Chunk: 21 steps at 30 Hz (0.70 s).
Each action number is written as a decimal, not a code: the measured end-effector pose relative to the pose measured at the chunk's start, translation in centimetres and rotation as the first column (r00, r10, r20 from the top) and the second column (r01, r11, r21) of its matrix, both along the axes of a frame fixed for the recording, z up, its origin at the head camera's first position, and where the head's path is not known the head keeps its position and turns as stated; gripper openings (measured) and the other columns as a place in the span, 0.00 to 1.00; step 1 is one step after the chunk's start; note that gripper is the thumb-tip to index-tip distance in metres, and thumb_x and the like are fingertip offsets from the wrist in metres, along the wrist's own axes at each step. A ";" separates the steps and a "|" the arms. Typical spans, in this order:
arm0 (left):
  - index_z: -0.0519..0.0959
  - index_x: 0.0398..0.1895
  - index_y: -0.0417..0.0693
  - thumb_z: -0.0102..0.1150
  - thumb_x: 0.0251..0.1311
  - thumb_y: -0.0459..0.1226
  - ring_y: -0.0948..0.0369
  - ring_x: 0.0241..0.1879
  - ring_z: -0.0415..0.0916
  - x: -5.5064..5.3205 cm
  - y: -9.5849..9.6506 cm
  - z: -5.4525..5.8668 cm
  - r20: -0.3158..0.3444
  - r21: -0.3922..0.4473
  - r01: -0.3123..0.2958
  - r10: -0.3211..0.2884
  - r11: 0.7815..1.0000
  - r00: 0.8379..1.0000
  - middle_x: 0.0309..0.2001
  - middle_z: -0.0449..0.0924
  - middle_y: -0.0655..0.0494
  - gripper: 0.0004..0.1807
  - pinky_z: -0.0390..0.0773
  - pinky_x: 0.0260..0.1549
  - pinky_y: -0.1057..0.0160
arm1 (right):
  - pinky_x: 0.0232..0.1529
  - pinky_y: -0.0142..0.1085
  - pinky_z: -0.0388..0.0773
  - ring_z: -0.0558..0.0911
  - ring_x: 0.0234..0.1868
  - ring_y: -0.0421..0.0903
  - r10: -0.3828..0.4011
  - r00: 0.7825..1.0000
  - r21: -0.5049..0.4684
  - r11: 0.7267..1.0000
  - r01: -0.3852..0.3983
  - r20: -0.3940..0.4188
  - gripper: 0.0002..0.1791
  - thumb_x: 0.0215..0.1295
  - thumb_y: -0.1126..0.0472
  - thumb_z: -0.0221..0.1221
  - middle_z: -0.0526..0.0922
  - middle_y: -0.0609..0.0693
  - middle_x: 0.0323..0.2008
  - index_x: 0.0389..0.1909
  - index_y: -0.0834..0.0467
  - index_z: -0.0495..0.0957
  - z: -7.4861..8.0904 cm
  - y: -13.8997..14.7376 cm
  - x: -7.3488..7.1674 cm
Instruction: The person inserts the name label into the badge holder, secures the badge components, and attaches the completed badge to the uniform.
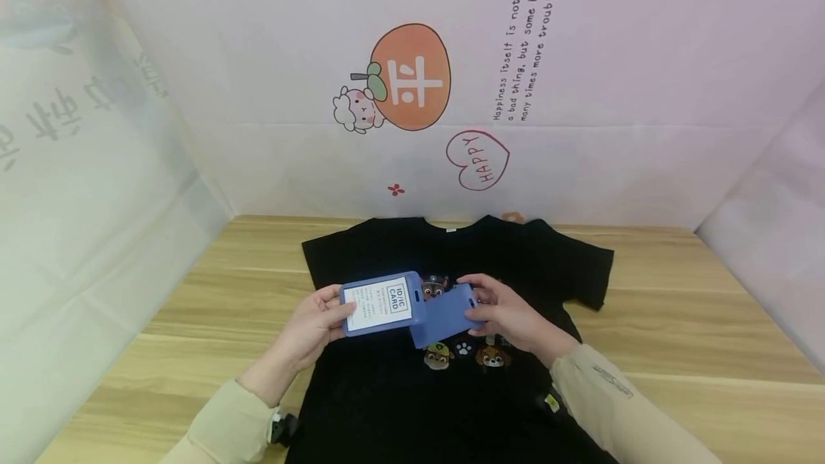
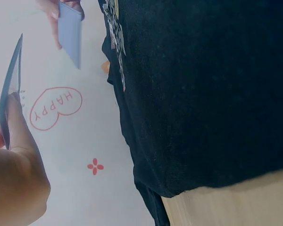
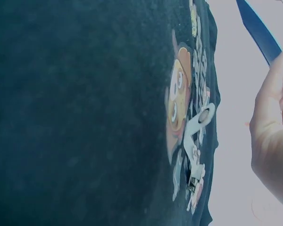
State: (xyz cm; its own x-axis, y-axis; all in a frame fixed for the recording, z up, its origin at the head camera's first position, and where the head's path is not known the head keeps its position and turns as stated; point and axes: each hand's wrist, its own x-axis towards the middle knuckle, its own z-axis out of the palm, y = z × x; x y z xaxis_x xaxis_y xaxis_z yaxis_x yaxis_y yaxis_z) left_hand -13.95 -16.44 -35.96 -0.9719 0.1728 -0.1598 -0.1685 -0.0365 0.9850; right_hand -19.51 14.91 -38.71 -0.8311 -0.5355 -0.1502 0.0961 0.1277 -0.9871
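Note:
In the head view my left hand (image 1: 311, 328) pinches a blue ID card holder (image 1: 415, 313) at its left end, thumb on the white printed insert (image 1: 380, 304). A plain blue piece with a slot, like a card holder's cover (image 1: 445, 317), is pinched at its right end by my right hand (image 1: 509, 313). The holder's slotted end overlaps the piece's left end; whether they touch I cannot tell. Both are held above a black T-shirt (image 1: 387, 392) with cartoon dog prints. The left wrist view shows the holder (image 2: 10, 89) edge-on, apart from the blue piece (image 2: 70, 35).
The T-shirt lies spread on a wooden table (image 1: 677, 306), neck toward the back. On its print rests a pale strap (image 3: 198, 122) with a metal clip. A white printed cloth (image 1: 290, 92) rises behind the table, with more cloth at both sides.

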 end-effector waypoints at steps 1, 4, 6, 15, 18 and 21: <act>0.63 0.57 0.29 0.46 0.69 0.30 0.62 0.40 0.82 0.0 0.0 0.0 -0.001 -0.002 0.000 0.000 1.000 1.000 0.50 0.81 0.44 0.17 0.82 0.40 0.65 | 0.40 0.39 0.80 0.76 0.45 0.50 -0.013 1.000 -0.015 1.000 0.012 -0.005 0.33 0.65 0.67 0.53 0.65 0.67 0.58 0.68 0.65 0.51 0.1 0.2 0.1; 0.63 0.57 0.29 0.46 0.68 0.30 0.62 0.40 0.83 0.0 0.1 0.0 -0.003 -0.002 0.008 -0.008 1.000 1.000 0.50 0.81 0.44 0.17 0.82 0.40 0.64 | 0.42 0.38 0.78 0.73 0.49 0.52 -0.058 0.998 -0.062 0.996 0.057 -0.015 0.31 0.67 0.67 0.51 0.61 0.68 0.61 0.67 0.64 0.51 0.5 0.7 0.5; 0.63 0.57 0.29 0.46 0.68 0.30 0.62 0.40 0.83 0.1 0.2 0.1 -0.002 0.006 0.013 -0.013 1.000 1.000 0.49 0.82 0.45 0.17 0.82 0.40 0.64 | 0.43 0.38 0.78 0.71 0.51 0.52 -0.089 0.996 -0.095 0.992 0.087 -0.015 0.29 0.67 0.67 0.50 0.60 0.67 0.62 0.67 0.63 0.51 0.7 1.0 0.7; 0.64 0.55 0.27 0.47 0.67 0.28 0.63 0.38 0.83 -0.1 0.6 0.0 -0.003 0.019 0.028 -0.028 0.999 1.000 0.45 0.83 0.45 0.16 0.83 0.39 0.64 | 0.36 0.31 0.79 0.75 0.41 0.41 -0.207 0.978 -0.254 0.948 0.190 -0.040 0.20 0.69 0.67 0.51 0.74 0.46 0.46 0.57 0.47 0.63 1.8 2.1 1.7; 0.65 0.55 0.27 0.47 0.67 0.28 0.63 0.38 0.83 0.0 0.8 -0.1 -0.001 0.013 0.029 -0.029 0.999 1.000 0.45 0.83 0.45 0.17 0.83 0.39 0.64 | 0.35 0.31 0.79 0.76 0.40 0.41 -0.220 0.975 -0.302 0.932 0.199 -0.036 0.19 0.69 0.67 0.51 0.75 0.44 0.46 0.55 0.43 0.65 2.0 2.1 2.0; 0.65 0.55 0.27 0.48 0.66 0.28 0.62 0.38 0.83 0.1 1.1 -0.2 0.000 0.007 0.031 -0.031 0.999 1.000 0.45 0.83 0.44 0.16 0.83 0.38 0.64 | 0.35 0.30 0.79 0.76 0.41 0.41 -0.226 0.974 -0.324 0.924 0.205 -0.029 0.19 0.69 0.67 0.51 0.76 0.43 0.46 0.54 0.43 0.66 2.1 2.1 2.3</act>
